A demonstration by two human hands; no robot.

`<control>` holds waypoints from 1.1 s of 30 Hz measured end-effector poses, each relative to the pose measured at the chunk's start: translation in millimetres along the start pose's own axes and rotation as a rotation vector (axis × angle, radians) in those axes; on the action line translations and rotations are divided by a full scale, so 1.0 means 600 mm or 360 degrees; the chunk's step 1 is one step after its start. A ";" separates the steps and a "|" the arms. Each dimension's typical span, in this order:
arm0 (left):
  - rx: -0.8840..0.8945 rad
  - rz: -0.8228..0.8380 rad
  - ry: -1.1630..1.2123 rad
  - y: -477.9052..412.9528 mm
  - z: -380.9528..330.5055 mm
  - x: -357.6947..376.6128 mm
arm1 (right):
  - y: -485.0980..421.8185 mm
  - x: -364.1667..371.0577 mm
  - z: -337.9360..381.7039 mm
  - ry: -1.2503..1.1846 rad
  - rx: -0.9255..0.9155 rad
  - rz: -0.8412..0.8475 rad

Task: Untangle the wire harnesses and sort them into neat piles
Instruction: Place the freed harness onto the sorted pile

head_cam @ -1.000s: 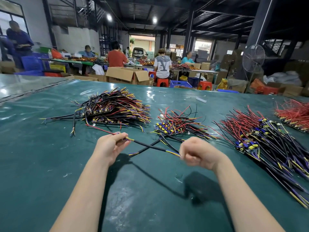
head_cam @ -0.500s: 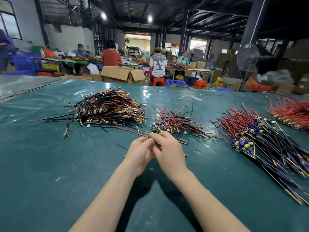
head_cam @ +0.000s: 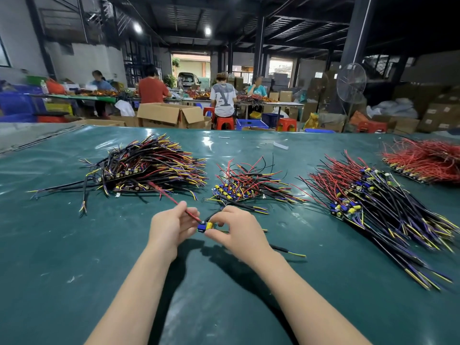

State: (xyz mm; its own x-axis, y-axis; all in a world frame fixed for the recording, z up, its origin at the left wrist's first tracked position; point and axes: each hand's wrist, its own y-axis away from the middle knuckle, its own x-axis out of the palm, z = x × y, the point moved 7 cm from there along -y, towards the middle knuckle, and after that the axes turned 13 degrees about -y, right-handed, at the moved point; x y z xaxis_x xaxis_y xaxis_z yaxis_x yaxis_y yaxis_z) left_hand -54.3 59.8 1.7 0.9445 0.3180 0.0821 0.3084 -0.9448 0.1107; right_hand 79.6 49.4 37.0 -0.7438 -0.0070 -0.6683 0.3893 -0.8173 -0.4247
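Both hands hold one wire harness (head_cam: 206,225) over the middle of the green table (head_cam: 62,245). My left hand (head_cam: 169,226) pinches its red wire, which runs up and left toward the black and yellow pile (head_cam: 149,165). My right hand (head_cam: 235,230) pinches the small blue and yellow board of the harness; black leads with yellow tips trail out to the right of it. A small tangled pile (head_cam: 249,185) lies just beyond the hands. A large red and black pile (head_cam: 373,200) lies to the right, and a red pile (head_cam: 425,163) at the far right.
Beyond the table's far edge stand cardboard boxes (head_cam: 171,115), red stools, blue crates and a floor fan (head_cam: 351,83). Several people sit at other tables in the back. Small white scraps lie near the far edge of the table.
A second ago my hands were apart, stretching the harness between them. They came together, and now they hold the small board and red wire close in front of the small pile.
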 end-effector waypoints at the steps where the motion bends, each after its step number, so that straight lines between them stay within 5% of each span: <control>1: -0.0059 0.0007 0.0103 -0.001 0.001 -0.003 | -0.001 -0.002 0.002 -0.0078 -0.0033 0.0024; 7: -0.0134 -0.0188 0.0489 -0.014 -0.004 -0.048 | -0.006 -0.025 0.017 -0.0277 -0.0146 -0.0015; 14: -0.0159 -0.0543 0.0793 -0.023 0.004 -0.095 | -0.010 -0.059 -0.044 0.0368 0.0253 0.0100; 20: -0.0180 -0.0510 0.0741 -0.029 0.011 -0.093 | -0.004 -0.172 -0.117 0.0685 0.0646 -0.0427; 27: -0.0264 -0.0465 0.0714 -0.029 0.009 -0.089 | 0.014 -0.332 -0.135 0.0776 0.0717 -0.1143; 30: -0.0291 -0.0419 0.0694 -0.025 0.012 -0.081 | 0.041 -0.363 -0.194 0.0900 0.0977 -0.1085; 33: -0.0303 -0.0412 0.0656 -0.024 0.012 -0.080 | 0.082 -0.348 -0.262 0.1086 0.1393 -0.0746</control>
State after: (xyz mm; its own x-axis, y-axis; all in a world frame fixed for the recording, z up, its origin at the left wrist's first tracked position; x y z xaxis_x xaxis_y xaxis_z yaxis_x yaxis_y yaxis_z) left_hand -103.3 57.6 -11.2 0.7053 0.5804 0.4070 0.4640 -0.8120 0.3540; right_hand 339.3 101.5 59.5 -0.1712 0.4853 -0.8574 -0.5389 -0.7747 -0.3308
